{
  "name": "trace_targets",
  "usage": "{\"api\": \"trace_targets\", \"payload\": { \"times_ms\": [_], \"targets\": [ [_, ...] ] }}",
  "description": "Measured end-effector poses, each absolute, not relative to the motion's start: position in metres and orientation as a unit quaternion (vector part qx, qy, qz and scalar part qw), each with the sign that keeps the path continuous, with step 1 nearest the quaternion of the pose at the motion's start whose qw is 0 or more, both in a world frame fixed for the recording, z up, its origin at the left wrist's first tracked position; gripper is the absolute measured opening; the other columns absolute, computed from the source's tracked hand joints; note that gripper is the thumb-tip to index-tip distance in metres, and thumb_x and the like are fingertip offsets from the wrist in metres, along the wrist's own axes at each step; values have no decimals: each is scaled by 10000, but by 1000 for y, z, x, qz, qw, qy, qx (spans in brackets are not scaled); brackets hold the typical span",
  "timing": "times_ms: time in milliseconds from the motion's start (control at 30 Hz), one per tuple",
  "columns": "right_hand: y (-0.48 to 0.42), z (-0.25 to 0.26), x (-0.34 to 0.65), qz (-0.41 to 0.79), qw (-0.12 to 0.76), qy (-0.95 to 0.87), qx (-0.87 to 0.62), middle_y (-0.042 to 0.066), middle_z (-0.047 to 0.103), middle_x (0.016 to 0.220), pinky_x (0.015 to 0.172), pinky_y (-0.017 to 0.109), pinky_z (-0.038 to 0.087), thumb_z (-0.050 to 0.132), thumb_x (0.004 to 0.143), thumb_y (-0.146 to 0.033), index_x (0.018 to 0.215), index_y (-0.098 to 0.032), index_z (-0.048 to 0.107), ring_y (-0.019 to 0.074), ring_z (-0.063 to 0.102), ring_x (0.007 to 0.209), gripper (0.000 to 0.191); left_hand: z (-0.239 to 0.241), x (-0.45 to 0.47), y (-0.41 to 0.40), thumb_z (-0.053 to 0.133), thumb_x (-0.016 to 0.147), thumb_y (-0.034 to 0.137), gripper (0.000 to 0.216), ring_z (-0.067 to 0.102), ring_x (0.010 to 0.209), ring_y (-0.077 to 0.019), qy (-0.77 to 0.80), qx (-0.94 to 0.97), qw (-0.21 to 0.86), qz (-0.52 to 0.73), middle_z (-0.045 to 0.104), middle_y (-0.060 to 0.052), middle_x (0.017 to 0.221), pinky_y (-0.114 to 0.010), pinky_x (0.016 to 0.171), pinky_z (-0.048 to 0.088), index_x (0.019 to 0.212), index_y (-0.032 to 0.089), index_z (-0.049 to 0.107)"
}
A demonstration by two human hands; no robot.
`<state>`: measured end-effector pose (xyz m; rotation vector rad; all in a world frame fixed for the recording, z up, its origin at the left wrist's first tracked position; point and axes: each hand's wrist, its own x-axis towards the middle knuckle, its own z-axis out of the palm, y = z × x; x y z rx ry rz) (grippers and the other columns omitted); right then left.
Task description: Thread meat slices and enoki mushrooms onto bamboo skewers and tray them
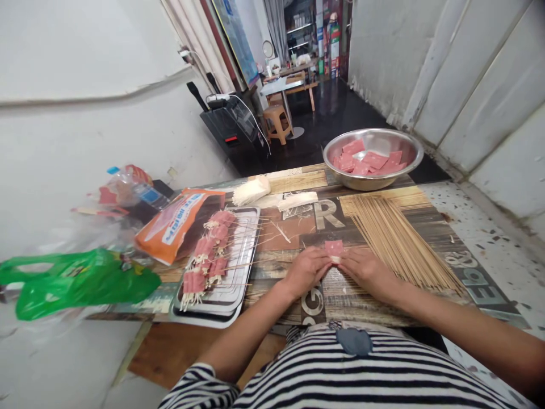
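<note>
Both hands rest on the patterned table (pixel 426 199), fingertips meeting over a pink meat slice (pixel 334 247). My left hand (pixel 306 271) pinches the slice's near left edge, fingers curled. On the slice's right edge my right hand (pixel 368 274) presses the same way, fingers closed. Something pale shows between the fingertips under the slice. A pile of bamboo skewers (pixel 395 238) lies just right of my right hand. To the left of my left hand, a metal tray (pixel 244 278) holds several finished skewers of rolled meat (pixel 208 258).
A steel bowl (pixel 372 156) with pink slices stands at the table's far edge. White enoki bundles (pixel 251 190) lie beyond the tray. An orange packet (pixel 179 221), a green plastic bag (pixel 80 281) and a plastic bottle (pixel 136 190) crowd the left end.
</note>
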<state>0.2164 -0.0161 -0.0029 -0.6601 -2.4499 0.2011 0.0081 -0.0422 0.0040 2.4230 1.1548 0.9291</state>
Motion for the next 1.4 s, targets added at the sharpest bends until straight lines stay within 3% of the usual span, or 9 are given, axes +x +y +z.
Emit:
{"api": "trace_targets", "payload": {
  "times_ms": [200,333,567,667,833,933,1100,1233,1400],
  "targets": [
    [-11,8,215,311,322,-832,-327,51,742,917,793,337,511,550,924,-373,930,-229,740,194,663,849,238,4,9,-45,574,916,279,194,672,821,-182,455,794,201,350,761,-78,906,-332,786,517,970,206,744],
    [-8,10,215,356,303,-807,-361,43,715,830,682,295,475,569,899,-443,892,-226,753,173,619,730,284,6,11,-43,523,933,241,249,643,856,-182,455,812,195,309,744,-79,968,-327,802,499,1090,214,715],
    [-3,5,213,385,294,-791,-373,44,736,886,723,307,502,604,878,-405,873,-242,766,194,656,793,229,12,15,-40,630,871,245,148,637,843,-185,514,773,230,291,736,-66,879,-313,792,492,906,198,766],
    [-8,5,215,318,307,-825,-353,48,736,979,813,342,521,545,922,-342,963,-249,752,206,663,902,230,18,16,-37,652,847,211,121,644,822,-170,533,749,275,282,739,-49,852,-288,783,491,855,207,773],
    [-25,8,222,69,292,-916,-268,126,636,1256,939,417,498,443,955,-199,1258,-175,612,240,574,1144,348,23,17,-28,666,806,148,139,639,785,-160,536,731,330,262,737,-39,817,-260,759,488,844,209,785],
    [-32,6,222,-37,279,-937,-205,181,659,1182,937,431,498,349,954,-132,1228,-98,623,257,557,1151,389,23,15,-22,665,792,154,141,642,777,-160,538,727,352,242,733,-40,815,-250,745,488,839,204,788],
    [-30,3,213,-111,263,-937,-201,192,690,960,847,406,511,312,947,-99,1029,-41,693,250,601,937,394,25,14,-16,634,795,167,159,645,759,-157,543,724,378,197,725,-33,804,-241,722,483,837,192,786],
    [-24,1,211,-80,229,-947,-210,167,667,923,800,388,500,336,948,-91,1026,-47,678,232,572,877,354,31,16,-27,593,830,153,193,631,771,-170,564,745,305,186,723,-36,817,-264,736,464,880,198,773],
    [-14,-2,211,-6,223,-948,-227,122,649,1009,826,385,468,407,973,-180,1070,-109,656,224,528,943,276,29,20,-53,538,933,268,197,586,883,-217,548,811,48,198,721,-60,904,-356,805,384,992,213,718]
  ]
}}
